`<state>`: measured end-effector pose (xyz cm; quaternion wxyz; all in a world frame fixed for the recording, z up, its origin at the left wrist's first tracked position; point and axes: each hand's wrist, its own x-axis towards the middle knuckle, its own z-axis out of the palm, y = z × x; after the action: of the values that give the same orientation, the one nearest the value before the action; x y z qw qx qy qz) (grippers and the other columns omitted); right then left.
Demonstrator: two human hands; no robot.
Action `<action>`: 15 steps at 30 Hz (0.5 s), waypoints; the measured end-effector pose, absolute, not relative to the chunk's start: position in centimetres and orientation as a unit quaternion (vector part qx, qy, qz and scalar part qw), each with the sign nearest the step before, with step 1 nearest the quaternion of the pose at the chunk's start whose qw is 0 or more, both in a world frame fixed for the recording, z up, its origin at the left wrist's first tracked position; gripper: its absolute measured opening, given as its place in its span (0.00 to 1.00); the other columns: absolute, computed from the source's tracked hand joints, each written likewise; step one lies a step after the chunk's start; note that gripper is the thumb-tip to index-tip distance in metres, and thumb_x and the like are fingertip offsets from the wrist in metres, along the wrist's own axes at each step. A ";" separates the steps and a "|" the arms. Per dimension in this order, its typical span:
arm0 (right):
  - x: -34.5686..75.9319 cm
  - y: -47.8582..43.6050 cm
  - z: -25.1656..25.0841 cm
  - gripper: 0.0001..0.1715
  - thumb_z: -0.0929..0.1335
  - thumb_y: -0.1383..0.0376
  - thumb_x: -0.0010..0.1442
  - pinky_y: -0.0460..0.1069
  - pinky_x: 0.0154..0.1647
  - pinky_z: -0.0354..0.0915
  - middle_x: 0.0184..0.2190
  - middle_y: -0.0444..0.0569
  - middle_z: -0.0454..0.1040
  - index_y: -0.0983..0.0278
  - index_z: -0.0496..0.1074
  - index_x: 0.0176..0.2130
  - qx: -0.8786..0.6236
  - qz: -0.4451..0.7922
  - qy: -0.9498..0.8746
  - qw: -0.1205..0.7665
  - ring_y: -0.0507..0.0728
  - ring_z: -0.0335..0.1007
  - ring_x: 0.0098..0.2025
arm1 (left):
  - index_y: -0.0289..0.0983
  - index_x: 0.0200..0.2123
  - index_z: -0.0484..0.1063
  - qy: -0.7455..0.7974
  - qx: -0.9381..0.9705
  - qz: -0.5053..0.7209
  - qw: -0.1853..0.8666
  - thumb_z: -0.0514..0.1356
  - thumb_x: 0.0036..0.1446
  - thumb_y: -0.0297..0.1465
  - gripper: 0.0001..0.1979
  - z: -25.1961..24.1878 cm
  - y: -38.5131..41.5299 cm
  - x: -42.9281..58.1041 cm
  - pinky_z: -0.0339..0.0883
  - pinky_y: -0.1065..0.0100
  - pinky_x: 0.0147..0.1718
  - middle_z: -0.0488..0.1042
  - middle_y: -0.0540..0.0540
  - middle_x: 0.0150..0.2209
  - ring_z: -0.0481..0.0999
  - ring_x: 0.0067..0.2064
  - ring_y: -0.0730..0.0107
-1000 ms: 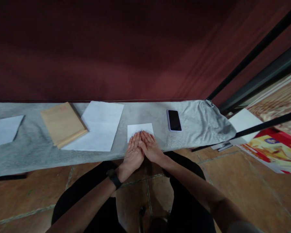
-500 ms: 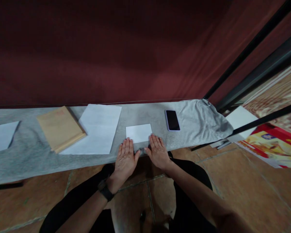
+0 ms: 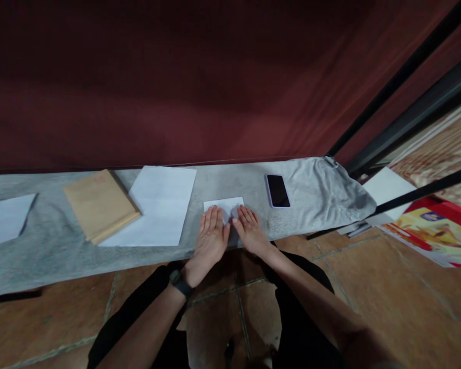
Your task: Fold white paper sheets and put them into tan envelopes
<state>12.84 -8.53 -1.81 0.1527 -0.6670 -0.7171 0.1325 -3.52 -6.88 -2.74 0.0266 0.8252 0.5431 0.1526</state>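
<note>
A small folded white paper (image 3: pixel 223 206) lies on the grey cloth (image 3: pixel 54 241) near its front edge. My left hand (image 3: pixel 210 239) lies flat on the paper's left part with fingers stretched out. My right hand (image 3: pixel 249 230) rests flat on its right part, fingers spread. Both hands cover the paper's near half, so only its far edge shows. A black band sits on my left wrist.
A large white sheet (image 3: pixel 153 205) and a tan envelope (image 3: pixel 99 205) lie to the left, with another white sheet (image 3: pixel 5 218) at far left. A black phone (image 3: pixel 278 190) lies to the right. A dark red curtain hangs behind; black bars and printed boards stand at right.
Both hands slid forward from the cloth's front edge onto the folded paper and came closer together. One second ago they lay side by side on it.
</note>
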 end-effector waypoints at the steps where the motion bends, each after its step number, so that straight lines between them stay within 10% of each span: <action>1: 12.4 -7.8 -1.6 0.36 0.48 0.53 0.77 0.60 0.74 0.49 0.72 0.56 0.56 0.68 0.58 0.71 -0.661 0.150 -0.719 0.154 0.60 0.49 0.75 | 0.24 0.70 0.55 0.541 0.828 0.143 0.031 0.44 0.71 0.34 0.30 -2.7 -6.2 -3.0 0.49 0.47 0.71 0.57 0.29 0.71 0.49 0.75 0.51; 15: 11.1 -5.5 -3.2 0.34 0.53 0.55 0.76 0.64 0.73 0.48 0.72 0.59 0.55 0.71 0.58 0.70 -0.628 0.084 -0.760 0.147 0.64 0.50 0.74 | 0.25 0.72 0.49 0.550 0.827 0.112 0.023 0.43 0.67 0.28 0.32 -4.5 -4.2 -2.9 0.47 0.46 0.71 0.54 0.29 0.72 0.48 0.75 0.53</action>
<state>11.13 -5.53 -3.19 0.1466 -0.6277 -0.7599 0.0841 -2.93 -4.20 -4.46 0.0234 0.8270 0.5504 0.1123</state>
